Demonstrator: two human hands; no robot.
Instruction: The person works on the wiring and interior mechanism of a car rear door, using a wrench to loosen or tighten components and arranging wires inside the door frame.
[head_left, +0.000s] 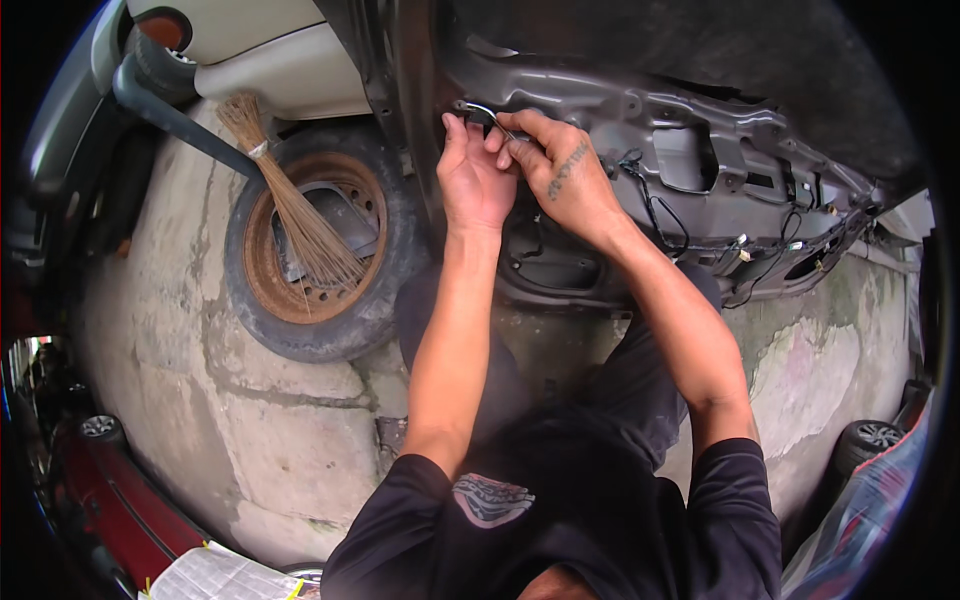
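A slim, shiny tool with a curved end, apparently a wrench [483, 106], is pinched in my right hand [570, 170]. Its tip reaches a fastener point near the left corner of a dark grey car body panel [600, 105], perhaps a tailgate or door. Palm up beside it is my left hand [477, 185], thumb raised and apart from the partly bent fingers. Those fingers lie close to my right fingertips, under the tool. A small dark piece shows between thumb and fingers; whether I touch it, I cannot tell.
Loose black wiring [660, 210] with pale connectors hangs from the panel. On the left, a rusty-rimmed wheel [255, 260] lies on cracked concrete [270, 440], with a stick broom [290, 210] across it. A red car [120, 510] stands lower left. Another wheel [872, 440] sits at the right.
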